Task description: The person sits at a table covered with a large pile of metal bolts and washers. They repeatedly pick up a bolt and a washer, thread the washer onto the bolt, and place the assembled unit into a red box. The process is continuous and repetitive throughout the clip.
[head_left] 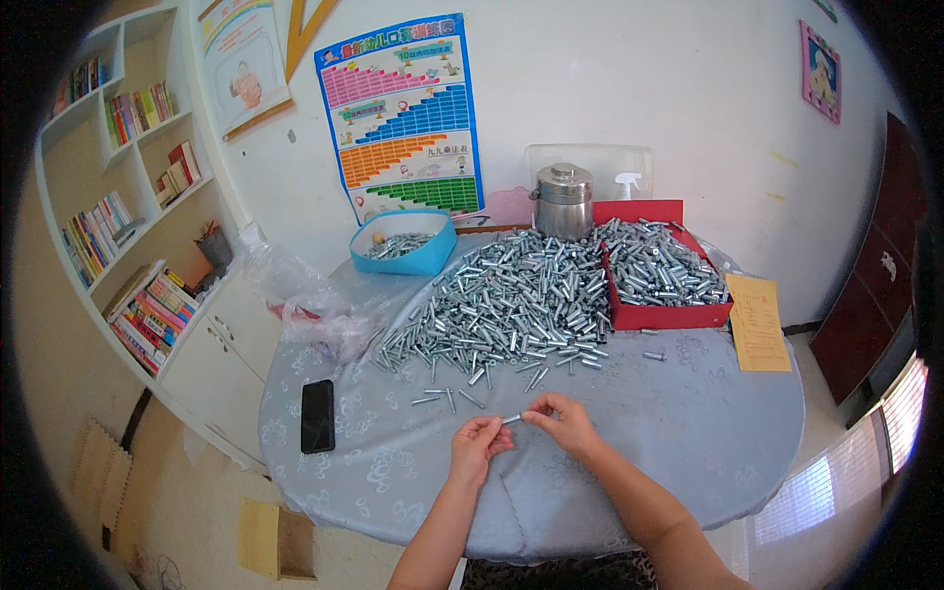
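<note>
Between my two hands, over the near part of the table, lies one small silvery bolt. My left hand pinches its left end, while my right hand has fingers closed on its right end. Fingertips hide both ends. Just beyond my hands, several loose bolts lie on the cloth. Farther back spreads a large heap of similar metal bolts. A red box at the right of the heap is filled with more of them.
A grey patterned cloth covers the round table. A black phone lies at left, near crumpled clear plastic. At the back stand a blue-rimmed bin with metal parts and a steel canister. A yellow paper envelope lies right.
</note>
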A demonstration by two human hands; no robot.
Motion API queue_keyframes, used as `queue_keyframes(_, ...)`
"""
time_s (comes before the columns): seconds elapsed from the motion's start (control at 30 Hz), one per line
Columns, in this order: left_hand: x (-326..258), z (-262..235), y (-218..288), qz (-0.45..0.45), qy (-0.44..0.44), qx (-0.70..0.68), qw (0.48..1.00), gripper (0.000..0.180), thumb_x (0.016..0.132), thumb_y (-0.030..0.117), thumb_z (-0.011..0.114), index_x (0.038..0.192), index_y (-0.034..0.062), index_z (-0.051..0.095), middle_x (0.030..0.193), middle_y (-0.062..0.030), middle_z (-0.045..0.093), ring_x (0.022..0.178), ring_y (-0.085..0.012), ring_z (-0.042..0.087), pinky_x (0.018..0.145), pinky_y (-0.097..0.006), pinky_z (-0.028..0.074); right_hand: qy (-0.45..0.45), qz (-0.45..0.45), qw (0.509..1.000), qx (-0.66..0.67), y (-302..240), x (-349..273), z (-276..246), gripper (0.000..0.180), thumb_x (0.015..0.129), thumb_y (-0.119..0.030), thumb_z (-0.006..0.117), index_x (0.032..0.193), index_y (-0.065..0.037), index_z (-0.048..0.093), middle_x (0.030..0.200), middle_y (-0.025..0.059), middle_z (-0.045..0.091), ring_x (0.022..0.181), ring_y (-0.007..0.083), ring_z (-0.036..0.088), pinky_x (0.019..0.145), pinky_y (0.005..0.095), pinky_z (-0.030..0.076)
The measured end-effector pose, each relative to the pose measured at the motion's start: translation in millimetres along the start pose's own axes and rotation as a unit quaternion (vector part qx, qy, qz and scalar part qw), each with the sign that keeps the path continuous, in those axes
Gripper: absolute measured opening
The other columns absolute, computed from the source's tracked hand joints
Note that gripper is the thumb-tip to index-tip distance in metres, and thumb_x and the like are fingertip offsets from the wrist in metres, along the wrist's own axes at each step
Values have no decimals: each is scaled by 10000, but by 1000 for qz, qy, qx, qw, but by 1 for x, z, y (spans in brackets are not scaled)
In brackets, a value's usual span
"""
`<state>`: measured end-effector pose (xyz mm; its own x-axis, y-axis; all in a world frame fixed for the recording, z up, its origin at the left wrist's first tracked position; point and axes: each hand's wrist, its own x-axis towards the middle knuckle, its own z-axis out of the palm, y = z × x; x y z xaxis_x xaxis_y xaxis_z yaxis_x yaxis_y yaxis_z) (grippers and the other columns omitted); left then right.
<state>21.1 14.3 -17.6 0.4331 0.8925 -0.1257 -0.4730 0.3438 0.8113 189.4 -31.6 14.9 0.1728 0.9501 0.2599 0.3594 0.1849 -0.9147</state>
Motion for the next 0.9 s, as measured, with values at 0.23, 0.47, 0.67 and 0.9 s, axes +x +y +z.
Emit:
queue_keyframes(0.23, -2, 3, -1, 21, -7, 17, 1000, 129, 838, 84, 530, 921, -15, 539, 753, -107, 593, 619, -152, 584, 570, -291, 533, -15, 22, 1000, -6, 6, 0, -1, 260, 819, -256, 578, 752, -5, 585, 622, 23, 542, 559, 93, 465, 514, 247, 384)
queue_keyframes(0.47, -3, 6, -2, 29, -19, 40, 999, 123, 834, 96, 541, 896, -11, 545, 755, -105, 594, 605, -153, 582, 564, -294, 533, -27, 160, 985, -64, 15, 1, -4, 433, 869, -386, 446, 749, -7, 618, 634, 49, 580, 578, 114, 527, 539, 271, 426)
queue_keyframes(0.67, 2, -1, -4, 22, 28, -2, 999, 115, 840, 114, 537, 882, 7, 533, 746, -95, 584, 595, -151, 574, 560, -290, 529, -35, 14, 995, 91, 10, 1, 1, 407, 888, -359, 418, 870, -9, 626, 681, 60, 594, 634, 122, 552, 607, 262, 446)
queue_keyframes(0.9, 1, 1, -1, 25, 39, -10, 999, 114, 835, 123, 548, 871, 15, 535, 745, -88, 584, 623, -153, 577, 571, -276, 526, -32, 54, 995, 72, 12, 1, 0, 369, 902, -315, 410, 974, -9, 601, 744, 45, 593, 652, 112, 535, 607, 244, 442)
